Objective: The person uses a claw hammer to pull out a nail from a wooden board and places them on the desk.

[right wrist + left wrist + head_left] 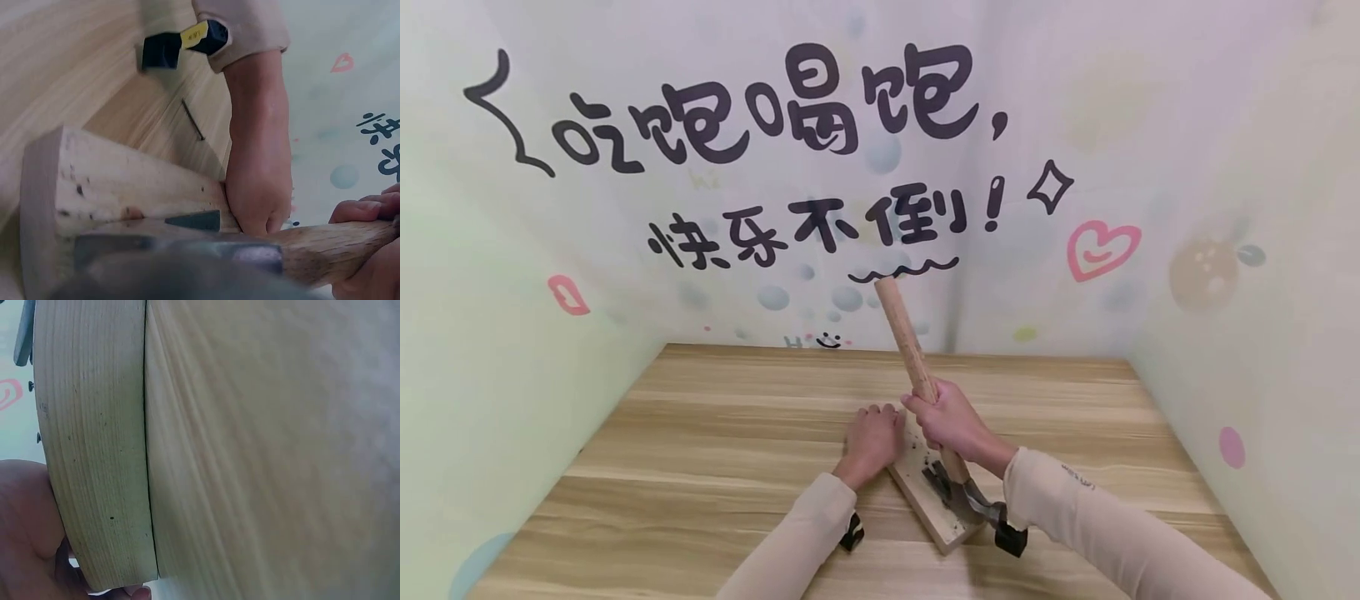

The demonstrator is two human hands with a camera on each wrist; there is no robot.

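My right hand (951,421) grips the wooden handle of a claw hammer (901,325) partway along, with the free handle end pointing up and away. The hammer's metal head (958,497) is low over the near part of a thick wooden board (942,533); whether it touches is unclear. The board lies flat and slanted on the table. At its far end my left hand (874,437) holds it, fingers curled around the end in the left wrist view. Small nail heads (30,386) stick up past the board's edge there. Dark marks or holes (79,189) dot its top.
A loose nail (192,119) lies on the wood-grain table (700,433) beside the board, on the left hand's side. A white printed backdrop (760,183) with black lettering stands behind the table, and pale panels (1225,350) flank it.
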